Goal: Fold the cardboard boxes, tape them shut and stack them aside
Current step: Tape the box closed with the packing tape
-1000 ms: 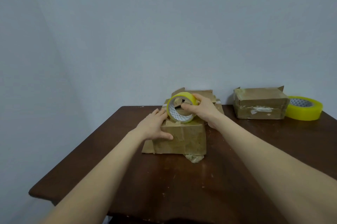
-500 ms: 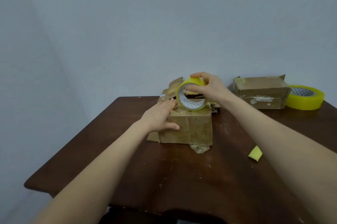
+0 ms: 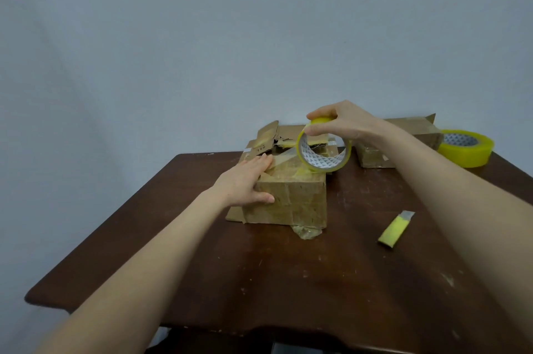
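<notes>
A worn cardboard box (image 3: pixel 291 203) sits in the middle of the dark wooden table (image 3: pixel 288 281). My left hand (image 3: pixel 245 183) lies flat on its top left edge, thumb on the front face, pressing down the end of a clear tape strip. My right hand (image 3: pixel 343 123) grips a yellow tape roll (image 3: pixel 324 152) held on edge above the box's right side, with the strip stretched from the roll to my left fingers. Behind the box lies more cardboard with raised flaps (image 3: pixel 277 136).
A second cardboard box (image 3: pixel 403 149) stands at the back right, partly behind my right forearm. A larger yellow tape roll (image 3: pixel 464 146) lies flat beside it near the table's right edge. A small yellow utility knife (image 3: pixel 395 228) lies to the right of the box.
My right hand has carried the tape roll up and to the right, drawing a strip out across the box top. My left hand stays pressing on the box. The knife has come into view.
</notes>
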Motion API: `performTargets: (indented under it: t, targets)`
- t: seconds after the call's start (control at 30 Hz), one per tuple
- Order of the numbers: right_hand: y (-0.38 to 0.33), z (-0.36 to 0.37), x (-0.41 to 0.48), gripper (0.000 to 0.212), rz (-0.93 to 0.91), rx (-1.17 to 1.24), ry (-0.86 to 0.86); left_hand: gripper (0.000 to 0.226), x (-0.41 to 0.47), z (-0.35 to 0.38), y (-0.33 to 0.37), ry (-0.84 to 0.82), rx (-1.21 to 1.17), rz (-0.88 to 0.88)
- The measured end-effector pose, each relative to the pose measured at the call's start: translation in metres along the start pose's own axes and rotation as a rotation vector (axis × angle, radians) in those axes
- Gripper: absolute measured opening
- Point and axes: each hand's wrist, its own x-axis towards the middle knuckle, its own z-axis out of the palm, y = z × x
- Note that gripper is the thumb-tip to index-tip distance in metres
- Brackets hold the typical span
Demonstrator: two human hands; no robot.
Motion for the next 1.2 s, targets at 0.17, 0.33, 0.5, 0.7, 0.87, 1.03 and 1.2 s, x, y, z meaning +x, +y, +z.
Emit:
performTargets:
  t: [0.17, 0.33, 0.5, 0.7, 0.87, 1.03, 1.2]
  targets:
    - [0.007, 0.010, -0.011, 0.048, 0.078, 0.176, 0.162, 0.100, 0.004, -0.002, 0.030, 0.041, 0.061, -0.024]
    - [0.004, 0.018, -0.023, 0.048, 0.010, 0.257, 0.133, 0.082, 0.004, 0.002, 0.044, 0.038, 0.088, 0.004]
    - [0.015, 0.026, -0.030, 0.044, 0.114, 0.425, 0.261, 0.074, 0.004, 0.002, 0.041, 0.041, 0.043, -0.011]
    - [0.006, 0.008, -0.032, 0.025, 0.081, 0.276, 0.175, 0.077, 0.003, 0.004, 0.037, 0.015, -0.004, -0.013]
    - [0.022, -0.017, -0.040, 0.034, 0.168, 0.188, 0.092, 0.077, 0.002, 0.004, 0.038, 0.005, 0.001, -0.003]
    - [0.035, -0.019, -0.051, 0.033, 0.200, 0.272, 0.152, 0.076, 0.001, 0.005, 0.038, 0.034, 0.024, 0.017]
    - [0.056, 0.003, -0.067, 0.045, 0.255, 0.651, 0.277, 0.075, 0.001, 0.004, 0.041, 0.024, 0.071, 0.011]
